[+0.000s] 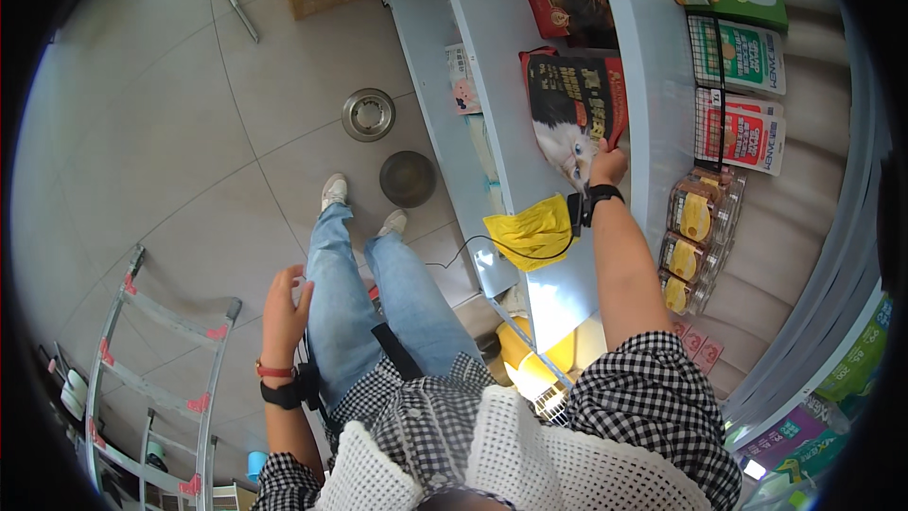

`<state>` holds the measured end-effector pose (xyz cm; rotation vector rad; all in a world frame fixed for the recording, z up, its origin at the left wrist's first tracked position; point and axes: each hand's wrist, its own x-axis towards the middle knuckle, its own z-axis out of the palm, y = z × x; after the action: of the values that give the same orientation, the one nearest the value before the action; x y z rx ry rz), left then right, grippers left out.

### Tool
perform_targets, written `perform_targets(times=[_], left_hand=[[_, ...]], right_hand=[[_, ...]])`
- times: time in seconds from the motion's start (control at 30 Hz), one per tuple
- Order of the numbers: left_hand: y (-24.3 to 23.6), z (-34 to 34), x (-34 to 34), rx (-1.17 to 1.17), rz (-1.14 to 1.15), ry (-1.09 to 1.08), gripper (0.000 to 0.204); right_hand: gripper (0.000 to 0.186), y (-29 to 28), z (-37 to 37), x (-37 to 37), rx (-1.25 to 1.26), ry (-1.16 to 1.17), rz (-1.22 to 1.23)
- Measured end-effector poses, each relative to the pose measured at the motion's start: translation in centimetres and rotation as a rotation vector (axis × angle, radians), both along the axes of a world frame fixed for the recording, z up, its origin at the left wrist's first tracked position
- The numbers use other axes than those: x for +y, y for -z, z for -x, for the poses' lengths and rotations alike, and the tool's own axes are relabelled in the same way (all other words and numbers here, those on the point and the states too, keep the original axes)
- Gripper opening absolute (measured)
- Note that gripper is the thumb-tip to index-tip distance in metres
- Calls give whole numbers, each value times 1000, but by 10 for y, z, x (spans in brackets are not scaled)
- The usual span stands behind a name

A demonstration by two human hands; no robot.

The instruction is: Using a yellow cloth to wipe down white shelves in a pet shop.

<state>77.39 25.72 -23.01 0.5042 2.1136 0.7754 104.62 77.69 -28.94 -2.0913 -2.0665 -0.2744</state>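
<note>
While our R hand (pixel 608 167) pinches the bag (pixel 575 95) at its near corner, fingers narrow, the bag sits on the shelf (pixel 499 85), just beyond the yellow cloth (pixel 530 230). Our L hand (pixel 287 310) is free, fingers loosely parted. Prob. best we grip firmly, move slowly & keep the cord (pixel 465 245) from snagging, w/ L for support.

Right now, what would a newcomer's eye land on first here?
Probably the bright yellow cloth on the shelf, just below the right hand in the picture. That hand grips the lower corner of a dark bag picturing a white cat. A metal ladder stands out at lower left.
</note>
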Motion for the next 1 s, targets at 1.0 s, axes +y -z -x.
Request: perform_targets(times=[1.0], left_hand=[[39, -91, 359, 402, -829, 588, 27]], right_hand=[[20, -46, -50, -80, 435, -479, 420]])
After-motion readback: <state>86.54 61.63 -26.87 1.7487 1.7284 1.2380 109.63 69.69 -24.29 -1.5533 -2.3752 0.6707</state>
